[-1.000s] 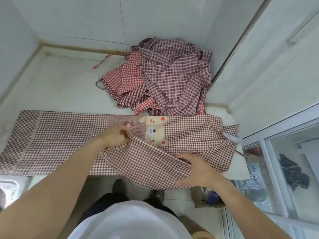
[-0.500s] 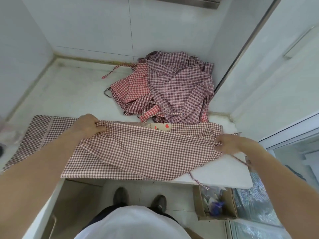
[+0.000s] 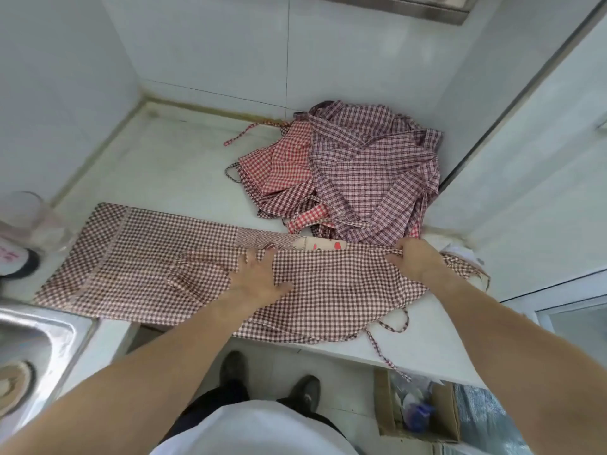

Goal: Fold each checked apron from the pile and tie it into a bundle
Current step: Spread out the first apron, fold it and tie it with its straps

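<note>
A folded flap of the brown-and-white checked cotton apron (image 3: pixel 328 290) is covering most of its beige cartoon patch (image 3: pixel 323 246). The steel sink (image 3: pixel 42 333) and a blurred clear plastic jar (image 3: pixel 26 221) are running off the left edge.

steel sink (image 3: pixel 39 343) near-left | cardboard box (image 3: pixel 423 412) on floor | clear cup (image 3: pixel 24 221) far-left

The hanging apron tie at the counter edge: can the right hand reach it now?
Probably yes. The right hand pinches the apron just above the tie, with nothing between them; it must release first.
</note>
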The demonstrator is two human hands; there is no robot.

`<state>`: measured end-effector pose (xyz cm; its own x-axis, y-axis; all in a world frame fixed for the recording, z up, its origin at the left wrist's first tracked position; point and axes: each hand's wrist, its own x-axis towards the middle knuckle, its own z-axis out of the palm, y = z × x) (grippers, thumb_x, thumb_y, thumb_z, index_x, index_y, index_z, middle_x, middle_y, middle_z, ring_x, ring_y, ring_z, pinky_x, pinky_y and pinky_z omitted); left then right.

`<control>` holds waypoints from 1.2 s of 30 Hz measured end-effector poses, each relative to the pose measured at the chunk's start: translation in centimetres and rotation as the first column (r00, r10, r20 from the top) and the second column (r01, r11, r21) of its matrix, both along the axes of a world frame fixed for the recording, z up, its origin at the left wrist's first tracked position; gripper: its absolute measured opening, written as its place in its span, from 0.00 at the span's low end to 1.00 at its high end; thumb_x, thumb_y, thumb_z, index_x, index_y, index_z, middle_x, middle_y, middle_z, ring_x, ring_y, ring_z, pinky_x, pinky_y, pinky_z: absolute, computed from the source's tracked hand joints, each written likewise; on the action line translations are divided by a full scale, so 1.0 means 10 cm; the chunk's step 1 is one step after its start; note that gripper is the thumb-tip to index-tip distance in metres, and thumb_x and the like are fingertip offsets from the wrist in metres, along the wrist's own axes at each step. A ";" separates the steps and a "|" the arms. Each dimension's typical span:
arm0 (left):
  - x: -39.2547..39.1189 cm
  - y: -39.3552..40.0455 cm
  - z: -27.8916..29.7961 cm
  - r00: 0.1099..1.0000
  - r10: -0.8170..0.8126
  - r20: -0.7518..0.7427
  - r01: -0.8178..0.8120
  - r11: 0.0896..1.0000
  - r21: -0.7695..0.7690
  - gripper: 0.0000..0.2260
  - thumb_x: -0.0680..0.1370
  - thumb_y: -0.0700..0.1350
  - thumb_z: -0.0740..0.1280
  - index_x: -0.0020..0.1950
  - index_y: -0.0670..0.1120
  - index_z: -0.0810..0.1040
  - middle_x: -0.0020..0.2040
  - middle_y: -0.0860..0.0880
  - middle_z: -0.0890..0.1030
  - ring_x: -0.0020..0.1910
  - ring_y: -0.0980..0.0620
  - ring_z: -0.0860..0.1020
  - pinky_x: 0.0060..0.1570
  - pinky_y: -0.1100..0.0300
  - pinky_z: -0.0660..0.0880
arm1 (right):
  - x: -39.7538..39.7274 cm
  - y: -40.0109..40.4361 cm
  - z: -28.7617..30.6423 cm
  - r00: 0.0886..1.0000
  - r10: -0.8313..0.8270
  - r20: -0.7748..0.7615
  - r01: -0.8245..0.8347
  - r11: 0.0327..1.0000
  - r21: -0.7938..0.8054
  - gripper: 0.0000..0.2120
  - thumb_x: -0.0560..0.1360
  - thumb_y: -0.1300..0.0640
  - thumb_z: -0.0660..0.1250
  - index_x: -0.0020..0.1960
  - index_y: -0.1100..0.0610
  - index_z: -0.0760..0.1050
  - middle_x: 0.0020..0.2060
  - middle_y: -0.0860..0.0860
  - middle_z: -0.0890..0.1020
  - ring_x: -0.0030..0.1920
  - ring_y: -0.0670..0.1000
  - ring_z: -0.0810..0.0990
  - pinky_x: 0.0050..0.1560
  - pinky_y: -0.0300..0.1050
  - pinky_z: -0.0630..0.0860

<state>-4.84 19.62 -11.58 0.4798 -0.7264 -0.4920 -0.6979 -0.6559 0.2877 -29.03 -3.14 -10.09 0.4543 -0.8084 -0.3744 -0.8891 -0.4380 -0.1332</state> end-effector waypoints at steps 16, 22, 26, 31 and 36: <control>0.53 0.31 -0.49 0.999 -0.015 -0.035 0.025 0.948 0.316 0.57 0.68 0.68 0.72 0.78 0.60 0.31 0.77 0.46 0.26 0.77 0.39 0.30 0.70 0.25 0.46 | -1.24 -0.19 -0.21 0.982 0.124 -0.141 -0.121 0.992 0.029 0.05 0.74 0.59 0.66 0.49 0.57 0.78 0.47 0.54 0.80 0.52 0.59 0.80 0.49 0.49 0.75; 0.52 0.25 -0.47 0.999 -0.026 -0.022 0.033 0.935 0.352 0.58 0.68 0.67 0.74 0.78 0.59 0.31 0.77 0.46 0.26 0.77 0.38 0.31 0.70 0.25 0.48 | -1.52 -0.24 -0.21 0.949 -0.289 0.124 0.301 0.950 -0.084 0.12 0.71 0.71 0.65 0.50 0.62 0.83 0.44 0.64 0.80 0.48 0.67 0.79 0.47 0.51 0.74; 0.47 0.16 -0.40 1.000 -0.017 0.006 0.014 0.927 0.374 0.58 0.67 0.64 0.76 0.79 0.57 0.35 0.78 0.43 0.30 0.77 0.36 0.33 0.70 0.25 0.50 | -1.52 -0.33 -0.13 0.839 -0.495 0.225 0.515 0.857 -0.035 0.11 0.72 0.68 0.64 0.45 0.57 0.83 0.48 0.62 0.81 0.48 0.63 0.80 0.49 0.50 0.77; 0.44 0.09 -0.37 0.998 -0.047 0.049 0.022 0.904 0.428 0.58 0.67 0.65 0.75 0.79 0.54 0.35 0.78 0.40 0.32 0.78 0.34 0.36 0.72 0.29 0.52 | -1.53 -0.45 -0.09 0.600 -0.726 0.335 0.704 0.679 0.209 0.09 0.75 0.70 0.64 0.46 0.62 0.82 0.42 0.60 0.85 0.32 0.50 0.83 0.30 0.39 0.79; 0.37 0.06 -0.37 0.993 -0.067 0.097 0.013 0.882 0.471 0.59 0.67 0.65 0.76 0.80 0.51 0.36 0.79 0.36 0.35 0.78 0.32 0.40 0.73 0.29 0.50 | -1.50 -0.42 -0.25 0.158 -0.889 0.429 0.838 0.350 0.418 0.19 0.78 0.55 0.63 0.63 0.66 0.74 0.56 0.60 0.78 0.55 0.61 0.77 0.52 0.50 0.77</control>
